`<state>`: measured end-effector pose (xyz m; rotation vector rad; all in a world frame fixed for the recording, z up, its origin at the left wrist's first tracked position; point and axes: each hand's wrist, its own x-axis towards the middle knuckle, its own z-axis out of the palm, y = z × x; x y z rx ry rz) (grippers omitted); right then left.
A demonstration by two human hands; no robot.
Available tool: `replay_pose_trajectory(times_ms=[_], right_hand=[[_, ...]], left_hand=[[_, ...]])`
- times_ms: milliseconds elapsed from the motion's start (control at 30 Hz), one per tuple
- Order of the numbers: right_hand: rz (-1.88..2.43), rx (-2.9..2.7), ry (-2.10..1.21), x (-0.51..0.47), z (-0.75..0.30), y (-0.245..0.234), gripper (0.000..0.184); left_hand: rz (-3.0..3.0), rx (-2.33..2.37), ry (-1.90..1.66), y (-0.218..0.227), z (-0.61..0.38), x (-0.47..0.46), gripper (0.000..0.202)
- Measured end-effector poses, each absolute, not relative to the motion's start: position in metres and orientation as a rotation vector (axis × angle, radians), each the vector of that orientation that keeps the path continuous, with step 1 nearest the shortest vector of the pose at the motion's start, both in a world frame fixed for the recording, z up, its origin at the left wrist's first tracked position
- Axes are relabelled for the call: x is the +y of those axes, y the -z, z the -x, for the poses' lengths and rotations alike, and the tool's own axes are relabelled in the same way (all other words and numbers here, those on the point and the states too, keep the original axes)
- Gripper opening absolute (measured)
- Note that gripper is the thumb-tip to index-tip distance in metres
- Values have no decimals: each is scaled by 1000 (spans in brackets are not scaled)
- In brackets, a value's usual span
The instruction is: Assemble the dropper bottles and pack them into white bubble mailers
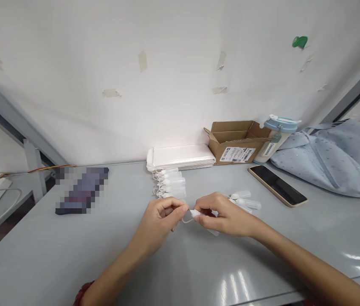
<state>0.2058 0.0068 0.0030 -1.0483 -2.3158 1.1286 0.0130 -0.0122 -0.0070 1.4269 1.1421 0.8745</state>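
Observation:
My right hand (223, 214) is closed around a small plastic bottle with a white nozzle top (194, 213). Its clear body shows below my fingers, tilted down to the right. Facing it, my left hand (164, 214) pinches thumb and forefinger together right at the nozzle tip; what lies between them is too small to make out. A thin white strap loops under the top between both hands. Just beyond my left hand, similar clear bottles (175, 182) lie side by side in a row. Several more loose bottles (250, 204) lie behind my right hand.
White flat boxes (181, 156) are stacked against the wall, beside an open cardboard box (237, 146) and a blue-lidded cup (275, 138). A phone (277, 185) and light blue cloth bag (326, 161) lie right. At left is a blurred dark item (84, 191) on the grey table (40, 255).

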Motion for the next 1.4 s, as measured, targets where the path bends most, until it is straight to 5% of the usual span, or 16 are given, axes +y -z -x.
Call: replay_pose_trajectory(times_ms=[633, 1400], right_hand=[[1035, -2279, -1242, 12, -207, 0, 24], [1093, -2092, -715, 92, -186, 9, 26]], left_hand=[[-1489, 1139, -797, 3, -7, -6, 24], [-1284, 1378, -1110, 15, 23, 63, 29]])
